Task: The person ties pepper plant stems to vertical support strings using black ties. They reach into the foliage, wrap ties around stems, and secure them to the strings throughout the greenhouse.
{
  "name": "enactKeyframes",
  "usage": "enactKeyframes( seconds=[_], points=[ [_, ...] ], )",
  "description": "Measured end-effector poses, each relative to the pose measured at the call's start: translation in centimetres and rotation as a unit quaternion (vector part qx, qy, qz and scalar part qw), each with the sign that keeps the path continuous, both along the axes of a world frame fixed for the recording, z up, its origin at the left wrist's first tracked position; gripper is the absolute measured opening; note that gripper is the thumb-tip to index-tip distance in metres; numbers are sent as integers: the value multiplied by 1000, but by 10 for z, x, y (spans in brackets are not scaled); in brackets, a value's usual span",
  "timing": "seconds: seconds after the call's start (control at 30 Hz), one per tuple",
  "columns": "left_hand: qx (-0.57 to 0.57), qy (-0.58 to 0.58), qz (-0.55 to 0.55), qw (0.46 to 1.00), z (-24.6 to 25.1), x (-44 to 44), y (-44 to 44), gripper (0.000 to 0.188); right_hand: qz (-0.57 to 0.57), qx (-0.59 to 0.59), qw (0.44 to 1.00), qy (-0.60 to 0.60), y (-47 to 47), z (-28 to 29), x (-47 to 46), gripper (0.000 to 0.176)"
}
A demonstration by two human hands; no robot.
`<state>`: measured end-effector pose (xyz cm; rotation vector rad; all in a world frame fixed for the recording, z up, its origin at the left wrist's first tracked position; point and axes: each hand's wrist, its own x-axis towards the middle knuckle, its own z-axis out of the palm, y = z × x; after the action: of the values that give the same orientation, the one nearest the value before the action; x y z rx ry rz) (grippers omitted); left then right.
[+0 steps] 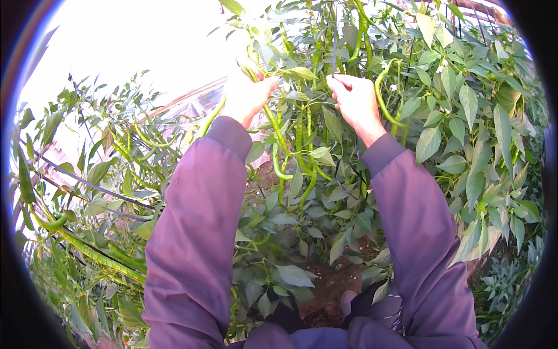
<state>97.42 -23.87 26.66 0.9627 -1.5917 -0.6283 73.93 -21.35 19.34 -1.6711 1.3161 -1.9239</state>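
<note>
My left hand (250, 94) is closed on the upper part of a pepper plant (301, 72), with green stems or pods showing above and below the fist. Strong glare washes out its fingers, so the exact part gripped is unclear. My right hand (356, 101) pinches a thin dark string (335, 41) that runs upward from the fingertips. Between and below the hands hang long, slender green chili peppers (279, 131) among leaves. One curved pepper (380, 94) hangs just right of my right hand.
Dense pepper foliage (471, 131) fills the right side. On the left, more plants bear long peppers (93, 253), and dark cords (93, 183) cross them at a slant. Bare brown soil (331, 288) shows at the bottom by my feet. Bright glare covers the upper left.
</note>
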Motion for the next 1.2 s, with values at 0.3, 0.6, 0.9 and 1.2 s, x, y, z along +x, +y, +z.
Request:
enactKeyframes(
  seconds=[0.3, 0.6, 0.9, 1.2],
  points=[
    [15, -115, 39, 992, 9, -6, -3, 17, -1, 130, 932, 338, 4, 51, 32, 22],
    [-19, -124, 39, 991, 6, 0, -11, 19, 125, 96, 986, 47, -18, 43, 58, 18],
    [-43, -68, -1, 997, 2, -2, -16, 34, 280, 120, 951, -57, -8, 47, 63, 22],
    [21, -98, -15, 995, 17, -8, -9, 22, 220, 97, 970, -37, -16, 45, 63, 16]
  ],
)
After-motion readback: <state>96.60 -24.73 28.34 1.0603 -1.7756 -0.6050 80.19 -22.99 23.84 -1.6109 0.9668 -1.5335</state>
